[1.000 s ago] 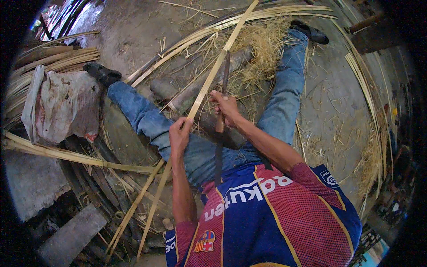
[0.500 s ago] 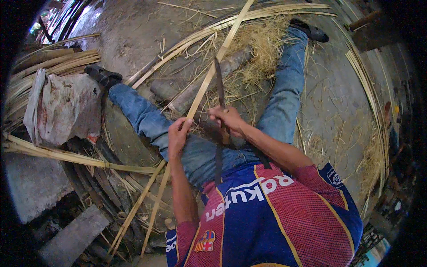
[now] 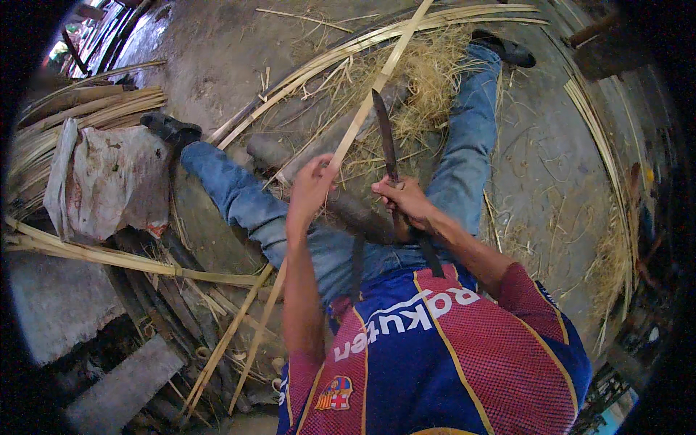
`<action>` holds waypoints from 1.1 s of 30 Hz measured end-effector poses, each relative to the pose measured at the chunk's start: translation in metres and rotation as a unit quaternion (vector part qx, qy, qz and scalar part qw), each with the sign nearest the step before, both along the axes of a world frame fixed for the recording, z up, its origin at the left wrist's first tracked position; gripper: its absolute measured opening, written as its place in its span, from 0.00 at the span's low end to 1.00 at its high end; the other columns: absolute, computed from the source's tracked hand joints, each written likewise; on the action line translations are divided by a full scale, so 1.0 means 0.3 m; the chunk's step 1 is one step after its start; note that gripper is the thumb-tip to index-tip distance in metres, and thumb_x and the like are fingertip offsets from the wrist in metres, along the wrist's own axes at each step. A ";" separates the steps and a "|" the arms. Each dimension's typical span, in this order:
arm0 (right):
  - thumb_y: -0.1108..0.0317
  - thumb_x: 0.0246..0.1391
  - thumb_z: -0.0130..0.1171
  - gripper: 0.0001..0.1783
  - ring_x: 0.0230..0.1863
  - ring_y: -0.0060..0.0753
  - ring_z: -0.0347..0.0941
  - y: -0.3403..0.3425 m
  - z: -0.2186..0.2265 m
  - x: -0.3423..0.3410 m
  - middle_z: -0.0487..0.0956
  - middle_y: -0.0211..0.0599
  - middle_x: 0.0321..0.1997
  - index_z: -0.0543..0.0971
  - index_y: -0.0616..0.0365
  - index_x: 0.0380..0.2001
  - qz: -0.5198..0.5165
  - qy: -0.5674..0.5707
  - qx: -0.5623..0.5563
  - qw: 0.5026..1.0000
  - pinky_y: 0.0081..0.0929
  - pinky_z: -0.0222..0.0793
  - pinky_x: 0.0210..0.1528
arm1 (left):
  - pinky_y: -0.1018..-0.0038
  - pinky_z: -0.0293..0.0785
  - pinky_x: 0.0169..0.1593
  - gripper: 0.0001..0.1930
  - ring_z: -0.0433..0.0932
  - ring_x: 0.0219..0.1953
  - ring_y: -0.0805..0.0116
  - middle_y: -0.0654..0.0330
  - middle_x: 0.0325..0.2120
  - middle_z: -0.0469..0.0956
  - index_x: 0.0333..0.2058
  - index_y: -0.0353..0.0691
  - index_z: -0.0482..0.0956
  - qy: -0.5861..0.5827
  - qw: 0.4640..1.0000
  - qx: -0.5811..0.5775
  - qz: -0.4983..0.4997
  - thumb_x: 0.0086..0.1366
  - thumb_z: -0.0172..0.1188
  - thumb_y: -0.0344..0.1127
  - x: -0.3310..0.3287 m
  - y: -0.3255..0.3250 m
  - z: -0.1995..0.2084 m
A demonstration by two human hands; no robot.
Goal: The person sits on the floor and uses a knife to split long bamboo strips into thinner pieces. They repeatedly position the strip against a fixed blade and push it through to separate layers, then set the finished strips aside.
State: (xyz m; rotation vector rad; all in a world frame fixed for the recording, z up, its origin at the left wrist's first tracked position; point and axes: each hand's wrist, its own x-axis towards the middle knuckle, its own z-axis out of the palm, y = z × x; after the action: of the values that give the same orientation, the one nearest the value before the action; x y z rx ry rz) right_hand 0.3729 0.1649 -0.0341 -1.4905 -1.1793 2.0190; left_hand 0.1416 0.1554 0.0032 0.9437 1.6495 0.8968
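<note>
A long, pale bamboo strip (image 3: 373, 98) runs from the far edge down between my legs and past my left forearm. My left hand (image 3: 310, 190) is closed around it, fingers curled at its edge. In my right hand (image 3: 407, 201) is a knife (image 3: 386, 134) with a long dark blade, its tip pointing away from me beside the strip. The blade stands apart from the strip, to its right. A dark rounded piece, perhaps wood (image 3: 362, 217), lies across my lap between the hands; part of it is hidden.
My legs are spread around a log (image 3: 362, 127) and a heap of fine shavings (image 3: 428, 80). A bundle of bamboo strips (image 3: 312, 65) curves behind them. A whitish sack (image 3: 112, 177) stands at left near more strips (image 3: 123, 254). Further long strips (image 3: 598, 138) lie at right.
My left hand has moved forward and right along the strip. My right hand has shifted right with the knife, drawing the blade away from the strip. The strip's far end leans further right.
</note>
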 end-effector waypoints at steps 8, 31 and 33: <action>0.61 0.57 0.66 0.13 0.19 0.17 0.64 -0.075 0.048 -0.008 0.70 0.24 0.19 0.71 0.53 0.32 -0.052 0.085 -0.072 0.992 0.21 0.63 0.22 | 0.81 0.58 0.20 0.18 0.64 0.18 0.82 0.69 0.20 0.71 0.41 0.39 0.82 -0.013 1.000 0.012 0.004 0.65 0.64 0.49 0.043 0.213 -0.063; 0.64 0.59 0.63 0.09 0.13 0.15 0.59 -0.076 0.011 0.005 0.64 0.19 0.13 0.75 0.56 0.34 -0.098 0.296 -0.244 0.918 0.24 0.63 0.21 | 0.69 0.62 0.22 0.19 0.67 0.16 0.71 0.61 0.13 0.69 0.29 0.36 0.77 0.189 0.952 0.201 0.134 0.72 0.49 0.44 -0.026 0.300 0.056; 0.64 0.59 0.63 0.09 0.14 0.15 0.59 -0.074 0.002 0.008 0.64 0.20 0.13 0.75 0.56 0.34 -0.096 0.290 -0.257 0.917 0.24 0.63 0.20 | 0.67 0.64 0.23 0.19 0.70 0.16 0.69 0.58 0.13 0.70 0.29 0.35 0.78 0.199 0.943 0.222 0.148 0.72 0.50 0.45 -0.044 0.317 0.066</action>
State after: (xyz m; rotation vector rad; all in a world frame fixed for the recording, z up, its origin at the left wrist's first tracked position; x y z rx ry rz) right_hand 0.3752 0.1426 -0.0334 -1.0050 -0.2634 2.4838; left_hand 0.1282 0.2506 0.0232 1.2655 2.0116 1.3942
